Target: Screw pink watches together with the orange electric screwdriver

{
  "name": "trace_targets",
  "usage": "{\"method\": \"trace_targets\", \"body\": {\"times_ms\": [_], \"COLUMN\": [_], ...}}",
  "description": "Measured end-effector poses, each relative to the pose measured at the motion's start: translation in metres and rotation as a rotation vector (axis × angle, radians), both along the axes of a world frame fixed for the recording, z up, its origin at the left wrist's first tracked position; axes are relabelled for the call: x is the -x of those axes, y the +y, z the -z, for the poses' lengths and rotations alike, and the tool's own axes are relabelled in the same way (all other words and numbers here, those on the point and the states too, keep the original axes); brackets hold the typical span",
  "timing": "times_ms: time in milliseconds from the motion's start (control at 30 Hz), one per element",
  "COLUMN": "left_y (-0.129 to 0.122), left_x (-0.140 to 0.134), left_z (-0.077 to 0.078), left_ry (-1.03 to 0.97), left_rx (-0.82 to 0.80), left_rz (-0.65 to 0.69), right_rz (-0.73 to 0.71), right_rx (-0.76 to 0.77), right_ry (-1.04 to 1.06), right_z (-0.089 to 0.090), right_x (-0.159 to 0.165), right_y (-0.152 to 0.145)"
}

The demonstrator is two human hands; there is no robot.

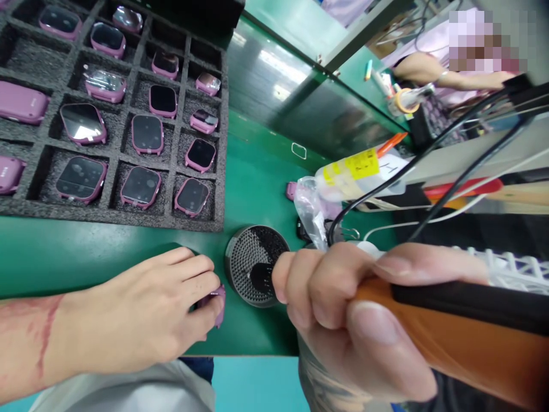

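Note:
My left hand rests on the green table top, fingers closed round a purple watch case, mostly hidden under them. In my right hand, close to the camera, is an orange and black electric screwdriver. Its dark nose points down at a round metal dish with a perforated plate. Small black bits, apparently screws, cover part of the plate. The nose overlaps the dish in view; whether its tip touches I cannot tell. The dish stands just right of my left hand.
A black foam tray at upper left holds several purple watches in compartments. At right lie a white bottle with a yellow label, a plastic bag and black cables. Beyond a low partition, a person's arm shows.

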State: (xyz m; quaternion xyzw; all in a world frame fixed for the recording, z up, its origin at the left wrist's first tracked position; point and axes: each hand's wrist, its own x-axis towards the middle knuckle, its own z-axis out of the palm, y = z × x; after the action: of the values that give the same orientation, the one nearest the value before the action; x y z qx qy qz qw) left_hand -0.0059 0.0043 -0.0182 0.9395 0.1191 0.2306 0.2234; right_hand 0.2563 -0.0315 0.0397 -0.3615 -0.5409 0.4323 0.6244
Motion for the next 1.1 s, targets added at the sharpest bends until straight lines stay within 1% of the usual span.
{"method": "trace_targets", "body": {"times_ms": [67, 233, 333, 467, 667, 767, 833, 967, 1100], "left_y": [0.0002, 0.0024, 0.0026, 0.0012, 0.0014, 0.0029, 0.0038, 0.0044, 0.0035], "left_x": [-0.0005, -0.0029, -0.0038, -0.0038, -0.0032, -0.0032, -0.0033, -0.0028, -0.0025], "left_z": [-0.0003, -0.0039, -0.0044, -0.0034, -0.0055, -0.0072, -0.0080, -0.0085, -0.0080], "left_ry": [0.004, 0.004, 0.011, 0.005, 0.003, 0.007, 0.005, 0.000, -0.006], "left_rx": [-0.006, -0.002, -0.008, -0.015, 0.003, 0.006, 0.009, 0.024, 0.022], "left_rz": [-0.003, 0.011, 0.004, -0.005, -0.004, 0.004, 0.007, 0.017, 0.010], "right_rz": [0.025, 0.001, -0.021, 0.020, -0.022, -0.030, -0.002, 0.088, 0.049], "right_rx": [-0.020, -0.048, -0.027, 0.002, 0.025, 0.002, -0.005, 0.036, 0.012], "right_ry": [0.005, -0.013, -0.041, -0.031, -0.066, -0.084, -0.090, -0.064, -0.071], "right_z": [0.0025, 0.0031, 0.0008, -0.0009, -0.0045, -0.0055, -0.0046, -0.0015, -0.0043], "right_x": [0.0018, 0.0009, -0.0005, -0.0013, -0.0062, -0.0061, -0.0036, 0.0018, 0.0003], "right_y": [-0.0010, -0.0018, -0.0018, -0.0053, -0.0080, -0.0077, -0.0084, -0.0090, -0.0083]}}
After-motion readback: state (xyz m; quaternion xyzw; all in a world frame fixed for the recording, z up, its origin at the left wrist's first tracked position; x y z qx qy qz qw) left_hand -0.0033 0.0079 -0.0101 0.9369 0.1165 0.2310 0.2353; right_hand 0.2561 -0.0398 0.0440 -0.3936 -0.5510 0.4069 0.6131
